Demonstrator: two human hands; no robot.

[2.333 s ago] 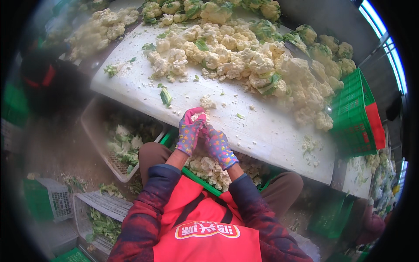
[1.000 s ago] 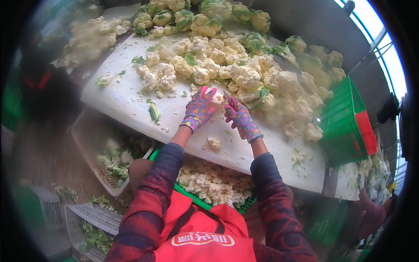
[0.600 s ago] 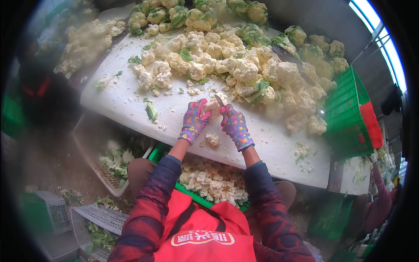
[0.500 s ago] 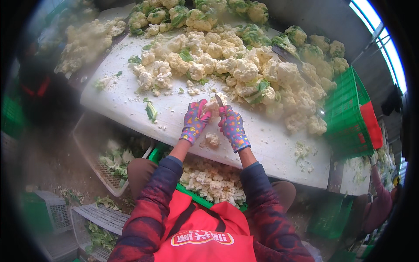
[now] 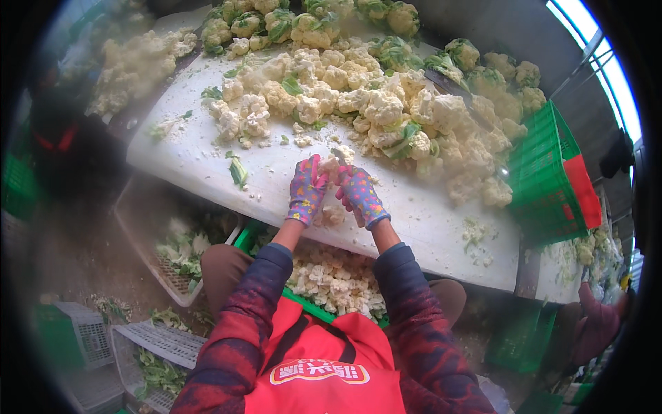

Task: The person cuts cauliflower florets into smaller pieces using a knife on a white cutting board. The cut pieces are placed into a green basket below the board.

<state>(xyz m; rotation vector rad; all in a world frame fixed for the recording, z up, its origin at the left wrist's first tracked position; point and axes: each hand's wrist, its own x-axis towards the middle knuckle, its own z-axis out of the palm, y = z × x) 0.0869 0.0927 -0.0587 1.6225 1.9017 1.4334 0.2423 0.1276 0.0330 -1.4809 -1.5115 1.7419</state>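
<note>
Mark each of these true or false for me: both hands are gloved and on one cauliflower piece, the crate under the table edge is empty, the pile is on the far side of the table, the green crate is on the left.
1. The left hand and right hand, both gloved, hold one cauliflower piece: true.
2. The crate at the person's lap is empty: false, it holds cut florets.
3. The cauliflower pile lies on the table's far side: true.
4. The big green crate stands on the left: false, on the right.
</note>
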